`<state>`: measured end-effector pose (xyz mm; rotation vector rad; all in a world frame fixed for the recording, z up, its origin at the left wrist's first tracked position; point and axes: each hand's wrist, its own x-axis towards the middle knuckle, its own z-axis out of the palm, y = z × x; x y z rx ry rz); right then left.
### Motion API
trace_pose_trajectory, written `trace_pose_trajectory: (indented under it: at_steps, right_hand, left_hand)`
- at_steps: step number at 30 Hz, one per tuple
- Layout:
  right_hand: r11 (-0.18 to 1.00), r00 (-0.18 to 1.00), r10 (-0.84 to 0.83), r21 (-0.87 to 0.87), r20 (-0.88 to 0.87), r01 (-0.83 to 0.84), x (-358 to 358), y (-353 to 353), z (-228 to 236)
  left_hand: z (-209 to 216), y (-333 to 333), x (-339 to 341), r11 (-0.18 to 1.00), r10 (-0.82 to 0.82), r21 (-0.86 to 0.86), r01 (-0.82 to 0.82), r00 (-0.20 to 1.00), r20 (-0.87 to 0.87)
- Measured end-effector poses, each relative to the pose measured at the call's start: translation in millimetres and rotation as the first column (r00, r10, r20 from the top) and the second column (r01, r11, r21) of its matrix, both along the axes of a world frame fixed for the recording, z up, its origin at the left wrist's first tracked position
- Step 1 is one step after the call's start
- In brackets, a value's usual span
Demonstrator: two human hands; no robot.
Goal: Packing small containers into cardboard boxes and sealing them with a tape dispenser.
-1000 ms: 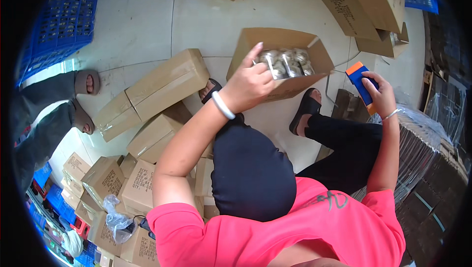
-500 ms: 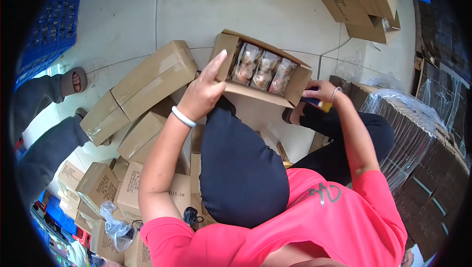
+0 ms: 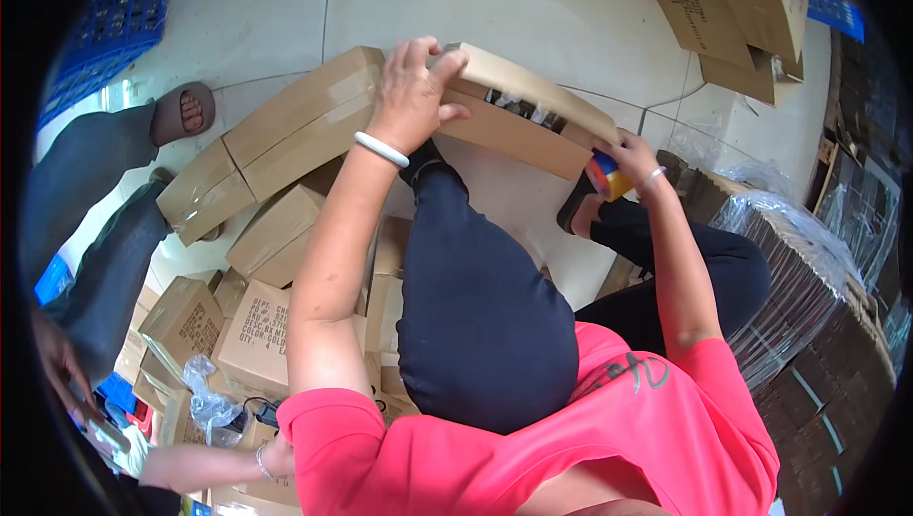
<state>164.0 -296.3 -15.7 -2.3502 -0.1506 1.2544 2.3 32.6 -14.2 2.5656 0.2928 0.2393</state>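
A small brown cardboard carton [image 3: 514,136] stands tilted in front of my knees. Its far long flap [image 3: 533,78] is folded over, leaving a narrow gap where clear-bagged items [image 3: 528,109] show in part. My left hand [image 3: 414,88] grips the carton's left end, fingers curled at the far corner and thumb on the near side. At the right end, my right hand [image 3: 628,162] has its fingers by the flap. It is closed on a blue, red and yellow tool that looks like a tape dispenser [image 3: 605,177].
Taped cartons [image 3: 295,140] lie to the left, with smaller printed cartons [image 3: 252,335] below. Flattened cardboard stacks [image 3: 799,269] under plastic film stand right. Another person's legs [image 3: 95,174] are at left; an arm with a bracelet [image 3: 214,467] reaches in lower left. Open cartons [image 3: 723,21] sit far right.
The far flap has been folded over, covering most of the bagged items. My left hand has moved up and curled onto the carton's end. An arm has come in at the lower left.
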Motion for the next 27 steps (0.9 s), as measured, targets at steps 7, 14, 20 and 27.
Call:
trace_pose_trajectory:
  at_steps: [7,14,20,27]
  right_hand:
    - [0.974,0.952,0.217,-0.109,0.215,-0.198,20.7,19.4,22.2]
    - [0.934,0.924,0.297,-0.273,0.24,-0.23,-3.2,47.8,28.1]
    - [0.985,0.956,0.167,-0.075,0.24,-0.153,13.6,28.0,30.6]
    - [0.981,0.812,0.18,-0.04,0.555,-0.19,27.4,62.3,102.3]
  left_hand:
    - [-38.9,-25.1,-7.7,0.812,0.07,-0.569,-0.128,0.99,-0.123]
    - [-35.4,-32.2,-1.7,0.626,0.185,-0.745,-0.23,0.972,-0.144]
    - [-37.8,-37.3,-12.7,0.66,0.218,-0.709,-0.248,0.966,-0.135]
    - [-33.7,-35.9,-4.6,0.732,0.228,-0.635,-0.248,0.967,-0.114]
